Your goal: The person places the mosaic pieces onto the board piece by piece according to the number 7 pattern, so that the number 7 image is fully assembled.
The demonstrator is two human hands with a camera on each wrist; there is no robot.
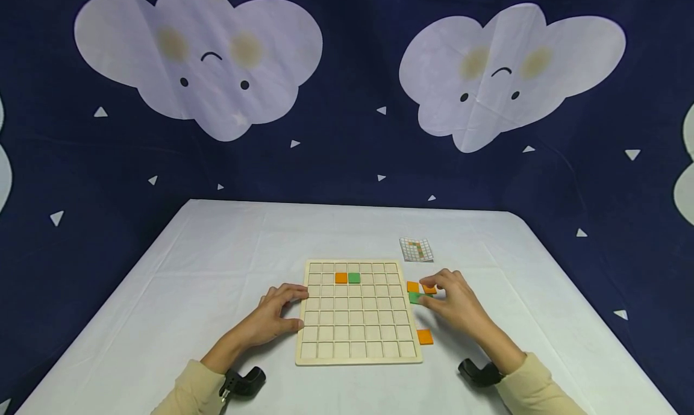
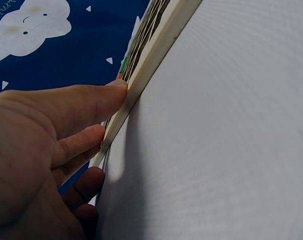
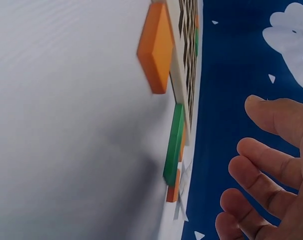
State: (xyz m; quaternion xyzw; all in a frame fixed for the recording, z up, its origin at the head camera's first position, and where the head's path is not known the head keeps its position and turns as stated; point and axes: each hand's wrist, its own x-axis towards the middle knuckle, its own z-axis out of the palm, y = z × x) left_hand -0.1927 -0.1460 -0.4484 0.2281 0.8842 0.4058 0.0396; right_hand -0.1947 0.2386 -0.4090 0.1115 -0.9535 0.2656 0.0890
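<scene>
A wooden grid board lies on the table, with an orange tile and a green tile side by side in its second row. At the board's left edge, my left hand touches the rim with its fingertips and thumb spread apart. My right hand hovers over loose tiles beside the board, thumb and fingers apart and nothing between them in the right wrist view. Below it are a green tile and two orange tiles, one in plain sight and one partly covered by the fingers.
Another orange tile lies near the board's lower right side. A small card printed with a coloured grid pattern lies beyond the board's far right corner. White cloth covers the table, and a dark blue cloud-print curtain hangs behind it.
</scene>
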